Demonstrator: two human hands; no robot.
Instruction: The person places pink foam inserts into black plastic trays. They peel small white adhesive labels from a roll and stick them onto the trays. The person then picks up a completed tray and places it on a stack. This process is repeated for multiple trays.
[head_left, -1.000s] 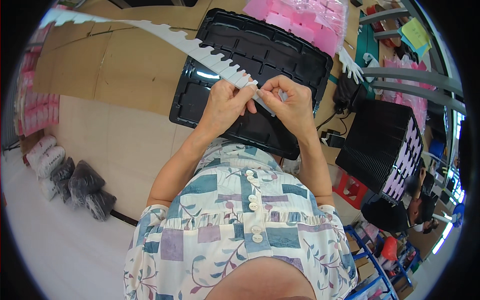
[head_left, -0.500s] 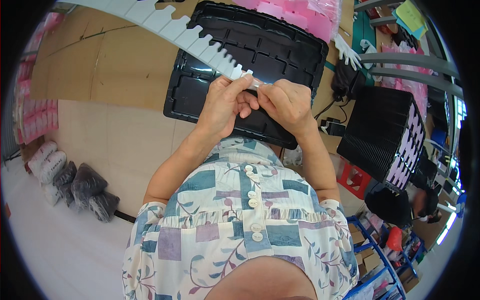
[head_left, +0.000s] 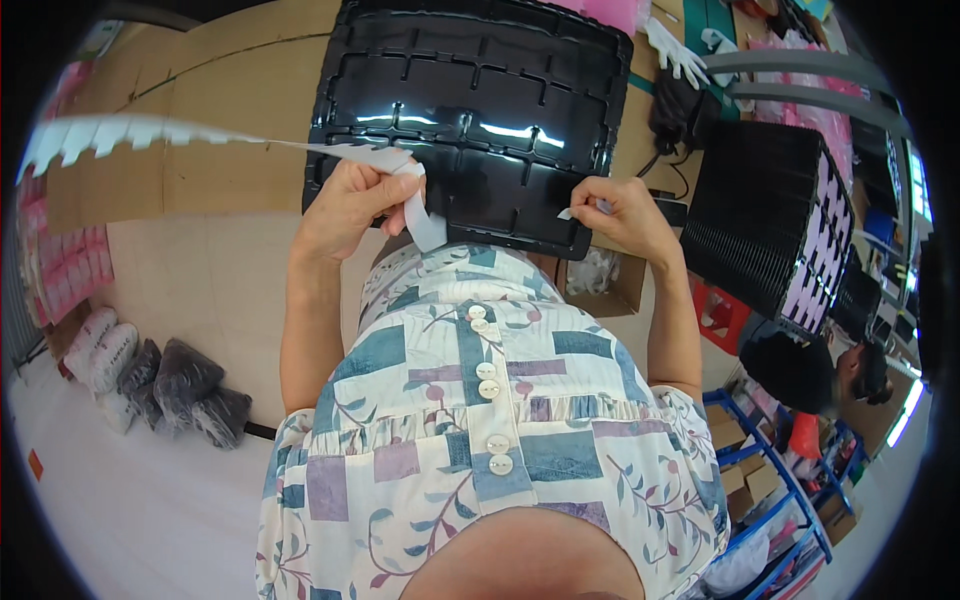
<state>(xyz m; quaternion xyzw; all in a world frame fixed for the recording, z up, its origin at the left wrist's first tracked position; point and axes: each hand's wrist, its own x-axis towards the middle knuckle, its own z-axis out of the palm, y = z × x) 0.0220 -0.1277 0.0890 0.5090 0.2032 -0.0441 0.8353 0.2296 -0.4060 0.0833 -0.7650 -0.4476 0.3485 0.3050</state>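
Note:
A long white strip with a notched edge (head_left: 170, 130) stretches out to the left from my left hand (head_left: 348, 208), which grips it near one end. Past my fingers that end curls down as a smooth white band over the front edge of a black moulded plastic tray (head_left: 480, 85). My right hand (head_left: 628, 215) is apart from the left, over the tray's right front corner. Its thumb and fingers pinch a small white scrap (head_left: 566, 213), whose tip sticks out to the left. The tray lies in front of me, with light glinting on its raised ribs.
Brown cardboard (head_left: 230, 90) covers the surface to the left. On the right stands a stack of black trays (head_left: 750, 220), with a white glove (head_left: 676, 52) and a black pouch (head_left: 680, 110) behind. Below are an open carton (head_left: 625, 285), a red stool (head_left: 718, 315) and dark bags (head_left: 185, 380).
My hands, together at the strip's end before, have moved apart. The left took the strip leftward and lower; the right moved right with a small white scrap. The strip's end now curls down.

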